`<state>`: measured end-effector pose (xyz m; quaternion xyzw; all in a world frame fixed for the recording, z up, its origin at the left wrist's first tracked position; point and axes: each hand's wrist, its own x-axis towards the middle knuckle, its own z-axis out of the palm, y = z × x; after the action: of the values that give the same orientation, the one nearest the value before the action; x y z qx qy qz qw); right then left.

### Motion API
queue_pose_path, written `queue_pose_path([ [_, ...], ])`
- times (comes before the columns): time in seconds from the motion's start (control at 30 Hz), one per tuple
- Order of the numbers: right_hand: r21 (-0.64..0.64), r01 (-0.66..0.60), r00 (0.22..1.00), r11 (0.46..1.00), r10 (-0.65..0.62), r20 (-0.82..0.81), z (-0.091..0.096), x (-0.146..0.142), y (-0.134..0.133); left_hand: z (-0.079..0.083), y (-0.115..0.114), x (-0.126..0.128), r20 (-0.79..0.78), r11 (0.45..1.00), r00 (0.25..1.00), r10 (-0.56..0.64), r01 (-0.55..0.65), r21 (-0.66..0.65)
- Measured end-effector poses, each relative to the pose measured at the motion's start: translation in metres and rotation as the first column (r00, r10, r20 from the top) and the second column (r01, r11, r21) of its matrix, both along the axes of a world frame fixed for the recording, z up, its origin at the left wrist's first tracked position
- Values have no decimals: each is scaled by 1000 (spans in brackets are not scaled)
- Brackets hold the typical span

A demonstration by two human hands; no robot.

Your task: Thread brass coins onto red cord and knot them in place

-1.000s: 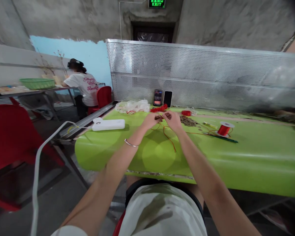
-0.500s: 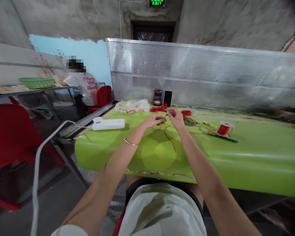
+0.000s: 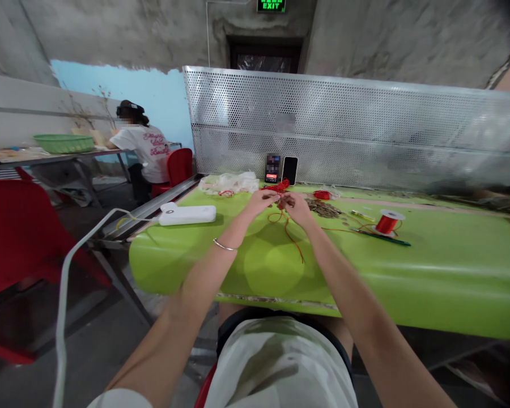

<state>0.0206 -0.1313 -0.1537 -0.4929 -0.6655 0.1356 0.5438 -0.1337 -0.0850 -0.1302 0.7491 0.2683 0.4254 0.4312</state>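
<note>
Both of my hands meet above the green table (image 3: 429,272), fingers pinched together on a red cord (image 3: 289,235). My left hand (image 3: 263,200) has a thin bangle on its wrist and grips the cord with a small dark piece at its fingertips. My right hand (image 3: 296,206) pinches the same cord close beside it. A loose tail of the cord hangs down and trails toward me across the table. A pile of small brownish pieces (image 3: 324,208) lies just right of my hands.
A red thread spool (image 3: 387,222) and a dark thin tool (image 3: 382,238) lie to the right. A white power bank (image 3: 187,215) with a cable sits left. Two phones (image 3: 281,169) lean on the perforated metal screen (image 3: 357,130). A person sits at another table far left; a red chair (image 3: 21,238) stands near.
My hands have risen slightly and moved closer together; the right hand, which had pulled away to the right half a second ago, is back next to the left.
</note>
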Motion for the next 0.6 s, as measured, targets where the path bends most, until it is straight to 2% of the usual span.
queue_pose_path([
  [0.1,103,77,995,992,-83,57,4,-3,-4,0,2,0,55,999,998,39,-37,-35],
  [0.17,119,109,985,987,-123,117,6,-6,-7,0,2,0,90,997,994,59,-55,-54],
  [0.27,54,125,962,991,-134,238,7,-9,-9,0,2,0,126,994,988,91,-84,-63],
  [0.33,3,116,958,993,-113,263,5,-11,-8,0,1,0,148,993,985,90,-77,-90],
  [0.43,-18,65,985,998,-61,160,3,-9,-5,2,0,0,179,983,979,98,-68,-170],
  [0.53,-43,-38,998,998,37,-43,4,-3,-1,5,-2,-1,173,968,973,151,-110,-228],
  [0.6,-77,-72,986,994,59,-156,6,2,0,7,-4,-3,163,959,970,181,-137,-248],
])
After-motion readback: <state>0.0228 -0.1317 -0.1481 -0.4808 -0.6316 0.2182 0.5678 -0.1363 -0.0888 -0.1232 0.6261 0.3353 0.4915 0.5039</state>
